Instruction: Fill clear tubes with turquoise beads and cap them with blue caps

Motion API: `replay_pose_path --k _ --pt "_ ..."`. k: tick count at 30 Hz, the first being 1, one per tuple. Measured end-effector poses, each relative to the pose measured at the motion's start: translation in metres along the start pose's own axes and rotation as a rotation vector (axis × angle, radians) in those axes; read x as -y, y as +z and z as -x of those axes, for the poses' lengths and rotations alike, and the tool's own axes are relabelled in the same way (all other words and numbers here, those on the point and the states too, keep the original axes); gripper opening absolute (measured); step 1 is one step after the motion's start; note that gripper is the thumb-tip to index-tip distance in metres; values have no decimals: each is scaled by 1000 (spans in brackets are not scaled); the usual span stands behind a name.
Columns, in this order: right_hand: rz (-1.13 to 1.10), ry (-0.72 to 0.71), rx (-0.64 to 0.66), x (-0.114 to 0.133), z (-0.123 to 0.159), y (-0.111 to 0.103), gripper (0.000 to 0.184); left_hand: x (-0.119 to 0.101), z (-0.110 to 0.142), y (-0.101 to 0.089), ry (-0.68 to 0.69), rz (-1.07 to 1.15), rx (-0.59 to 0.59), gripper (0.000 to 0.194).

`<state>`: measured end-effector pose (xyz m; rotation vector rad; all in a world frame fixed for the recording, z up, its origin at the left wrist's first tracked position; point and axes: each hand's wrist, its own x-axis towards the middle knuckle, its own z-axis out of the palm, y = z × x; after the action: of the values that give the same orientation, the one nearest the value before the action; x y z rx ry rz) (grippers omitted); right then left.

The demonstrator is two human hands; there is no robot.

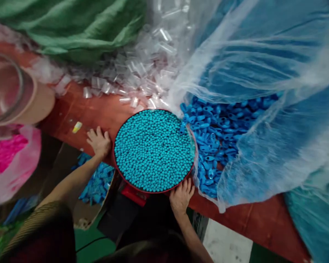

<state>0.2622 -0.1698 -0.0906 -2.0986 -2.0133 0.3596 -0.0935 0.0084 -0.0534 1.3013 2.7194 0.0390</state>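
Note:
A wide round tray (pixel 194 170) with a dark red rim stands at the near edge of the table, filled with tightly packed turquoise balls (pixel 155 149). My left hand (pixel 98 142) lies on the table just left of the tray, fingers spread and holding nothing. At the tray's lower right rim, my right hand (pixel 181 195) rests with its fingers apart and slightly bent, fingertips against the edge. Blue plastic pieces (pixel 208 146), pointed and hollow, lie heaped right of the tray, partly under a translucent sheet (pixel 252 171).
Clear plastic tubes (pixel 142 69) are piled behind the tray, beside green cloth (pixel 93 29). Tubs (pixel 41 104) stand at left, above a bag of pink pieces (pixel 8 151). Below the red table (pixel 68 113), a box holds blue pieces (pixel 98 182). A yellow-and-white scrap (pixel 77 127) lies near my left hand.

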Motion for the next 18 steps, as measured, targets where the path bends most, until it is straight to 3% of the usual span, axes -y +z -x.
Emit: replay_pose_path --k 7,13,18 --pt "-33 -40 -111 -2 1 1 36 4 -2 10 -75 -49 -46 58" --pt "13 -73 -131 -7 -1 2 39 7 1 14 -53 -28 -78 57" --pt "105 -162 -228 -21 2 8 46 21 -9 31 -3 72 -94 56"
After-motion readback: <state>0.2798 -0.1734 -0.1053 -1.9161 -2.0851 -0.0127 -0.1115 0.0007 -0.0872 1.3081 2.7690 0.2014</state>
